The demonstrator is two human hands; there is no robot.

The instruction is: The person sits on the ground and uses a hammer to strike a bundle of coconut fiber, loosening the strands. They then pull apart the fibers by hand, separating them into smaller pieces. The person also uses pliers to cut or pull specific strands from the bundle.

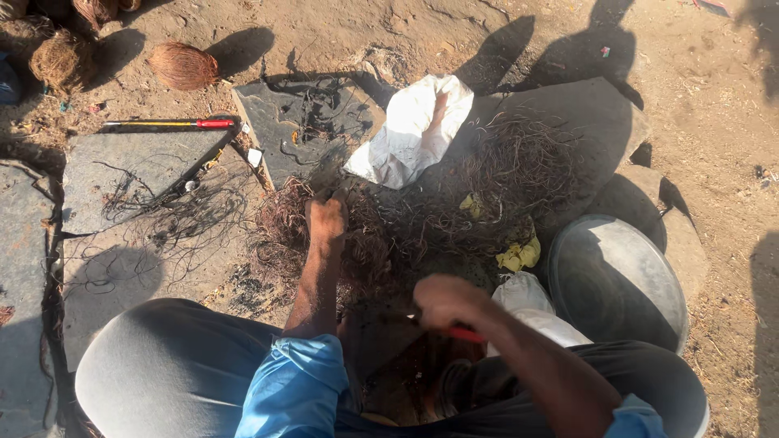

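Head view: my left hand point(327, 219) is gripping tangled wire point(422, 219) just ahead; my right hand point(445, 302) is clasping a red-handled tool point(464, 333).

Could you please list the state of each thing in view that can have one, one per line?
Left hand: pressed into the wire tangle, gripping strands.
Right hand: closed on a red-handled tool.
Wire tangle: loose, heaped on the stone slab.
Metal basin: upright; contents unclear.
White sack: crumpled, lying flat.
Coconut husk: whole, on the dirt.
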